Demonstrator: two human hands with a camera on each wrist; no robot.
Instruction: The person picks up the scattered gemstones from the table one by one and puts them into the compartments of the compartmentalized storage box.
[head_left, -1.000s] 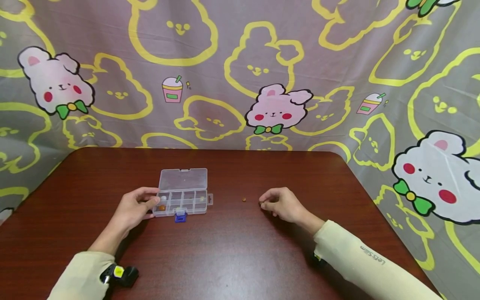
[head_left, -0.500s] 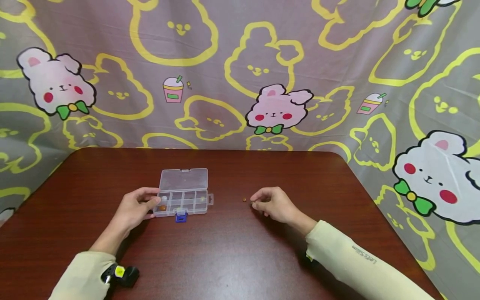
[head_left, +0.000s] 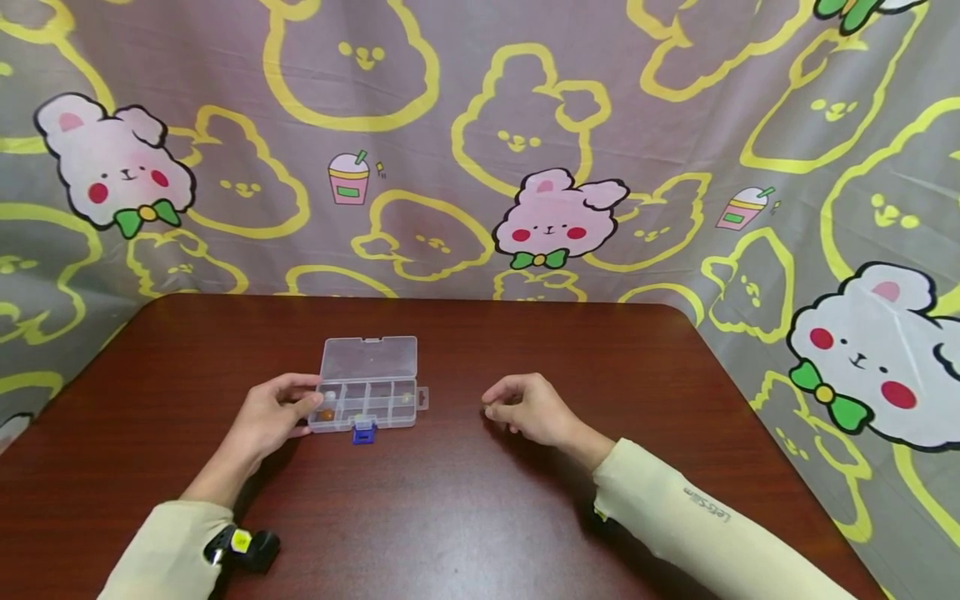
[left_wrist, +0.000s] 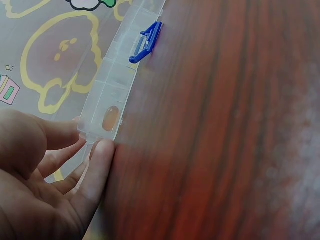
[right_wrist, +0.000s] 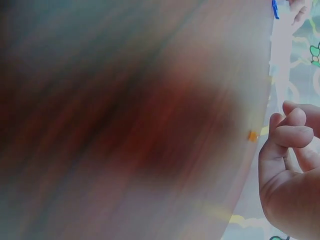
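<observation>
A clear plastic compartment box lies on the table with its lid raised. My left hand grips its left end; in the left wrist view the thumb and fingers hold the corner. Inside, an orange bead and a whitish bead sit in left compartments, with a pale yellowish one at the right. My right hand is low over the table, right of the box, thumb and fingertips close together. Anything tiny between them is hidden. A small orange bead lies near these fingertips.
The brown wooden table bears everything. A blue latch hangs at the box's front and a hanging tab sticks out at its right. Behind the table hangs a patterned curtain.
My right hand has moved left towards the box, and its fingers now cover the small orange bead in the head view. My left hand stays on the box.
</observation>
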